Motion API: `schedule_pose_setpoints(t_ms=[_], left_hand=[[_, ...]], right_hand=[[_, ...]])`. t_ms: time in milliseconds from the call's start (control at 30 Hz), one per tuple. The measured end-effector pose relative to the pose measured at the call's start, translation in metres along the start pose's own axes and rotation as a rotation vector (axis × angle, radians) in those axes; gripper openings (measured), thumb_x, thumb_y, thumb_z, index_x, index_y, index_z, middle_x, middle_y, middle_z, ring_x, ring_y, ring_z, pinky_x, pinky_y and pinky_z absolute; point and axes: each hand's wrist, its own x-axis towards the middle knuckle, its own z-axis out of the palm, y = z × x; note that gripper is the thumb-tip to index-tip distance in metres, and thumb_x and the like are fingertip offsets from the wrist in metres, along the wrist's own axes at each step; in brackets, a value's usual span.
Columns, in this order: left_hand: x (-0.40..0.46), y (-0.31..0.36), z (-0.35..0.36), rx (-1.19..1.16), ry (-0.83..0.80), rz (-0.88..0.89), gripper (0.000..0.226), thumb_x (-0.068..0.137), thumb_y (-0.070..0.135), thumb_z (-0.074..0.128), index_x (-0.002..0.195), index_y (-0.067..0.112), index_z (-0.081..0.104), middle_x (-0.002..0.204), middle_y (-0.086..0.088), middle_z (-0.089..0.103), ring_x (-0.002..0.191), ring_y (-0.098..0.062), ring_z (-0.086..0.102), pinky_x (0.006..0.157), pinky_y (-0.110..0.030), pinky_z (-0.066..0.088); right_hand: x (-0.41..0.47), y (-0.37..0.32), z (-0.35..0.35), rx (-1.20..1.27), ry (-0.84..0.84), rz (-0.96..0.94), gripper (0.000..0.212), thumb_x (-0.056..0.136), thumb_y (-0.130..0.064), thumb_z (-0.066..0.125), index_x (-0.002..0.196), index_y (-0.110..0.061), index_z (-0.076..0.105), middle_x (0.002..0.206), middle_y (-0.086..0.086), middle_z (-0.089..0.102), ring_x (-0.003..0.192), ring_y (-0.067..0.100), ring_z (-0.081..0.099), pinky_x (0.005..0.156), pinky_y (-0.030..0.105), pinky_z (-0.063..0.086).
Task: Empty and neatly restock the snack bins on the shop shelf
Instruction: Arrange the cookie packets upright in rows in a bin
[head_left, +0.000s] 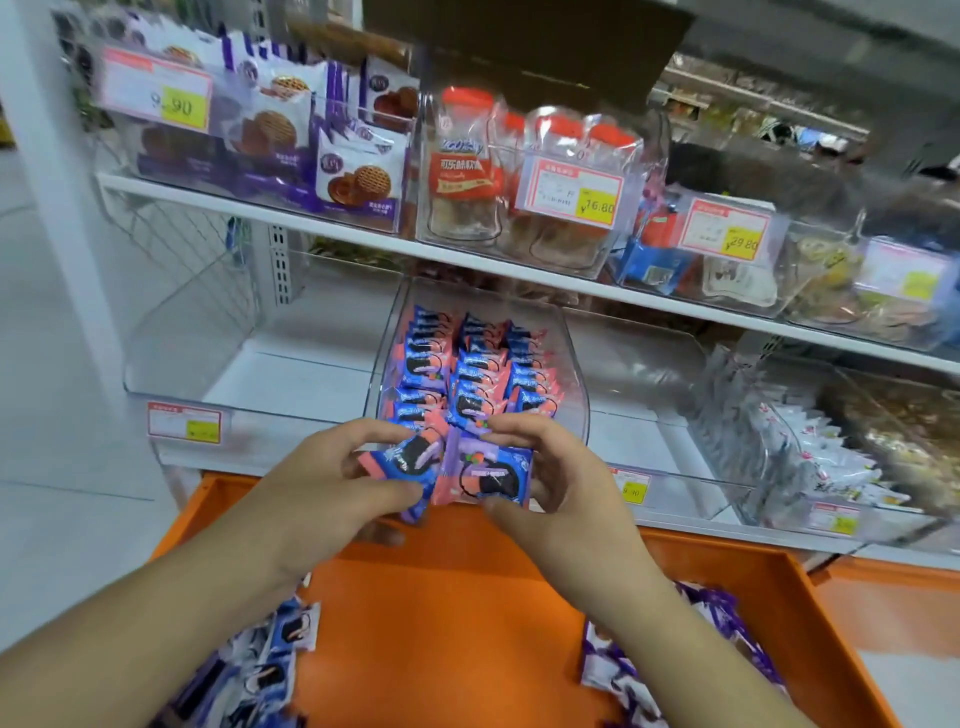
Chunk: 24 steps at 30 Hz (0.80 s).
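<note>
A small stack of blue-and-pink snack packets (457, 475) sits pinched between the left hand (332, 478) and the right hand (558, 483), each grip curled round one end, just in front of the clear bin (574, 374) on the lower shelf (291, 374). The bin already holds tidy rows. Squeezed unevenly, slick wrappers could fan out and drop into the orange tray (467, 597) below.
</note>
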Motion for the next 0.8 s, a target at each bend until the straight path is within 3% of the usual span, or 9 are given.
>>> schedule_pose_setpoints(t_ms=[167,267,333,400,500,567,633,700,800], left_hand=[[0.008,0.004,0.004,0.012,-0.034,-0.003,0.045,0.077,0.035,0.087,0.118,0.032,0.069,0.101,-0.014,0.077,0.083,-0.026,0.078,0.076,-0.045,0.066],[0.011,0.001,0.003,0.03,-0.041,-0.015,0.046,0.077,0.026,0.088,0.118,0.027,0.067,0.106,-0.015,0.075,0.082,-0.027,0.079,0.076,-0.048,0.066],[0.012,-0.001,0.002,-0.004,-0.046,-0.006,0.045,0.08,0.018,0.087,0.119,0.023,0.066,0.109,-0.015,0.075,0.083,-0.03,0.079,0.077,-0.05,0.065],[0.012,-0.001,0.002,-0.039,-0.035,0.016,0.043,0.081,0.016,0.086,0.119,0.022,0.067,0.111,-0.016,0.073,0.084,-0.031,0.079,0.076,-0.047,0.066],[0.008,-0.001,0.005,-0.088,0.028,0.052,0.04,0.082,0.016,0.085,0.117,0.022,0.067,0.112,-0.015,0.072,0.082,-0.03,0.079,0.071,-0.041,0.066],[0.005,-0.004,0.008,-0.114,0.071,0.077,0.038,0.081,0.015,0.086,0.114,0.023,0.068,0.113,-0.012,0.073,0.086,-0.029,0.079,0.07,-0.04,0.066],[0.001,-0.007,0.01,-0.132,0.079,0.09,0.038,0.08,0.012,0.087,0.112,0.025,0.069,0.118,-0.011,0.072,0.091,-0.03,0.078,0.071,-0.04,0.066],[-0.002,-0.007,0.012,-0.14,0.068,0.103,0.038,0.081,0.007,0.085,0.113,0.023,0.069,0.112,-0.01,0.074,0.086,-0.031,0.079,0.071,-0.042,0.066],[-0.001,-0.003,0.008,-0.015,0.096,0.152,0.035,0.086,0.004,0.081,0.112,0.025,0.07,0.098,-0.004,0.077,0.075,-0.027,0.078,0.07,-0.044,0.066]], right_hand=[[0.008,0.002,0.002,-0.057,-0.079,-0.092,0.067,0.081,0.015,0.074,0.127,-0.033,0.066,0.124,-0.014,0.07,0.117,0.012,0.068,0.1,0.033,0.056],[0.007,0.001,0.002,-0.134,-0.144,-0.099,0.076,0.081,0.013,0.077,0.133,-0.042,0.061,0.132,-0.019,0.065,0.121,0.011,0.065,0.1,0.033,0.056],[0.006,0.002,0.003,-0.193,-0.091,-0.116,0.079,0.083,0.007,0.08,0.135,-0.048,0.057,0.137,-0.02,0.059,0.12,0.01,0.064,0.098,0.029,0.055],[0.003,0.003,0.005,-0.179,0.004,-0.098,0.074,0.084,0.001,0.082,0.133,-0.049,0.057,0.127,-0.016,0.063,0.111,0.012,0.066,0.093,0.027,0.056],[0.0,0.005,0.012,0.06,0.094,0.047,0.056,0.084,0.0,0.084,0.124,-0.032,0.06,0.111,-0.012,0.073,0.094,0.016,0.074,0.083,0.03,0.06],[-0.003,0.007,0.018,0.233,0.064,0.095,0.048,0.082,0.002,0.084,0.12,-0.018,0.061,0.111,-0.003,0.077,0.098,0.02,0.076,0.086,0.037,0.059],[-0.006,0.008,0.024,0.319,0.049,0.072,0.041,0.081,0.003,0.084,0.114,-0.013,0.066,0.11,0.003,0.079,0.101,0.02,0.076,0.087,0.035,0.059],[-0.007,0.008,0.027,0.422,0.117,0.061,0.033,0.082,0.004,0.082,0.109,-0.011,0.07,0.103,0.008,0.079,0.09,0.019,0.075,0.079,0.029,0.057],[-0.004,0.008,0.024,0.593,0.191,0.084,0.028,0.087,0.004,0.074,0.113,-0.007,0.072,0.105,0.018,0.077,0.094,0.031,0.073,0.085,0.04,0.057]])
